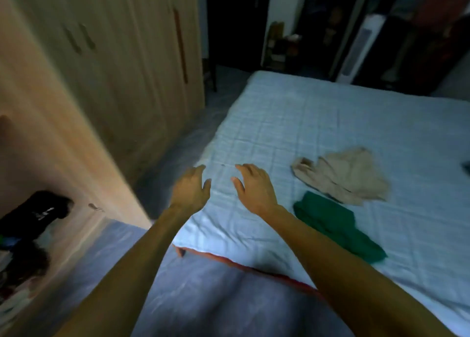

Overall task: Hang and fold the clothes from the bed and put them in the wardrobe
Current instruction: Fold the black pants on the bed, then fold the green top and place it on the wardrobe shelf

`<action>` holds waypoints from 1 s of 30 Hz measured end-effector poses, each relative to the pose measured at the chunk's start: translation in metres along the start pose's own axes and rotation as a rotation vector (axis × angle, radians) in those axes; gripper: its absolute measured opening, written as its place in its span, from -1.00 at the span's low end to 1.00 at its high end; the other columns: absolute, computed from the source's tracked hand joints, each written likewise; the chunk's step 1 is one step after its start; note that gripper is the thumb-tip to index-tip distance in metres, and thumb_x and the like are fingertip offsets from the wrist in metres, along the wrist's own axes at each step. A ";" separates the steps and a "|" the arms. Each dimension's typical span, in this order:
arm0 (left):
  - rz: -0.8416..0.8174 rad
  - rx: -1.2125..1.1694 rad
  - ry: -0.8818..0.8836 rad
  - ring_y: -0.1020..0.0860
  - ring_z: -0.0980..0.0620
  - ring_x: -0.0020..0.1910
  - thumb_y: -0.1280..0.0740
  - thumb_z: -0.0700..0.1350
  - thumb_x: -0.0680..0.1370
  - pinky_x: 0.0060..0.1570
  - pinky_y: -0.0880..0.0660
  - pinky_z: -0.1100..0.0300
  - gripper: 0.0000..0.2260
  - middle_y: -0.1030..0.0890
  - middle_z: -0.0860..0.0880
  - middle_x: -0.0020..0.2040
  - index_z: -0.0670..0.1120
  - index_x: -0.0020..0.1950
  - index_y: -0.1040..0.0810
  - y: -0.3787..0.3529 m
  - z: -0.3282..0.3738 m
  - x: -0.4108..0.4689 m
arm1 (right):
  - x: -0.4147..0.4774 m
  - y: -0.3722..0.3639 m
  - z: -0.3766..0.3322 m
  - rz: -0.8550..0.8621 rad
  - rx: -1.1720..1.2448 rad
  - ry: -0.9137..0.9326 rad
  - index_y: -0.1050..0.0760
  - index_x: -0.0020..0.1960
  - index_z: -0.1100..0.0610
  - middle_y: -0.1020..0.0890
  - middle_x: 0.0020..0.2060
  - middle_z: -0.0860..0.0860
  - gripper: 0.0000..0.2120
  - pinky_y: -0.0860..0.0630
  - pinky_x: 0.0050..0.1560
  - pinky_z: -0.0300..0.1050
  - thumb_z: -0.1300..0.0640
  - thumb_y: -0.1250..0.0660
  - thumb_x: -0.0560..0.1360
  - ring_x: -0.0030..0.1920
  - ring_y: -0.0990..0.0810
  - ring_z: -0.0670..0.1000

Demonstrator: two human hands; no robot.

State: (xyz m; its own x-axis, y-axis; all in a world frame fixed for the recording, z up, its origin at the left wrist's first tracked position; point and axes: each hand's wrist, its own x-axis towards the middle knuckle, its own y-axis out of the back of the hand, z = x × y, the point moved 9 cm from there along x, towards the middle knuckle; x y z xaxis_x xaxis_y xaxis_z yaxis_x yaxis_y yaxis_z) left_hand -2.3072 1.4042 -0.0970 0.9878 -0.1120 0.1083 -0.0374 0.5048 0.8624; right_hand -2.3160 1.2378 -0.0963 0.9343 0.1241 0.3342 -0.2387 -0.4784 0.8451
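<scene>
A crumpled beige garment lies on the pale blue bed at the right. Just in front of it lies a green garment. My left hand hovers over the bed's left edge, fingers apart, holding nothing. My right hand is beside it, also spread and empty, a short way left of both garments. The wooden wardrobe stands along the left; an open section at the lower left shows dark clothes inside.
A narrow strip of floor runs between wardrobe and bed. A white tower fan and dark shelves stand beyond the bed's far end. A dark item peeks in at the right edge.
</scene>
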 end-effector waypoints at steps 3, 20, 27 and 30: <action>-0.125 -0.056 -0.117 -0.46 -0.25 0.24 -0.20 -0.01 0.56 0.27 -0.35 -0.05 -0.55 -0.48 -0.25 0.29 -0.20 0.38 -0.38 -0.081 0.100 -0.013 | -0.063 0.058 0.112 0.026 -0.050 -0.194 -0.45 0.31 0.19 -0.55 0.20 0.20 -0.56 -0.40 0.23 0.13 -0.05 -0.13 0.57 0.20 -0.50 0.22; -0.523 0.051 -0.264 -0.47 -0.17 0.17 -0.18 -0.06 0.60 0.17 -0.36 0.02 -0.62 -0.48 -0.19 0.24 -0.14 0.40 -0.33 -0.306 0.246 0.014 | -0.190 0.095 0.366 -0.077 -0.129 -0.653 -0.44 0.32 0.21 -0.57 0.16 0.19 -0.59 -0.46 0.16 0.15 -0.01 -0.20 0.57 0.13 -0.53 0.21; -0.673 0.066 -0.293 -0.48 -0.19 0.14 -0.17 -0.05 0.59 0.16 -0.41 -0.01 -0.58 -0.48 -0.20 0.24 -0.15 0.43 -0.30 -0.393 0.242 0.050 | -0.187 0.067 0.432 -0.211 -0.204 -0.752 -0.49 0.25 0.15 -0.61 0.06 0.14 -0.53 -0.49 0.07 0.09 -0.10 -0.07 0.52 0.03 -0.56 0.19; -0.731 0.078 -0.308 -0.49 -0.21 0.11 -0.18 -0.07 0.58 0.12 -0.42 -0.01 -0.58 -0.48 -0.22 0.23 -0.15 0.42 -0.31 -0.425 0.241 0.057 | -0.189 0.047 0.453 -0.261 -0.199 -0.778 -0.49 0.25 0.17 -0.61 0.02 0.16 -0.50 -0.50 0.03 0.10 -0.12 -0.04 0.51 -0.01 -0.56 0.21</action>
State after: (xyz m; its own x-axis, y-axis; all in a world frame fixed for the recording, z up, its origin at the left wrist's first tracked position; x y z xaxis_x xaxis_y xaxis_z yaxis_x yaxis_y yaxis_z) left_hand -2.2713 0.9771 -0.3378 0.6804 -0.6289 -0.3762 0.5824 0.1524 0.7985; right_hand -2.3840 0.7986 -0.3090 0.8644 -0.4598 -0.2034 0.0361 -0.3469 0.9372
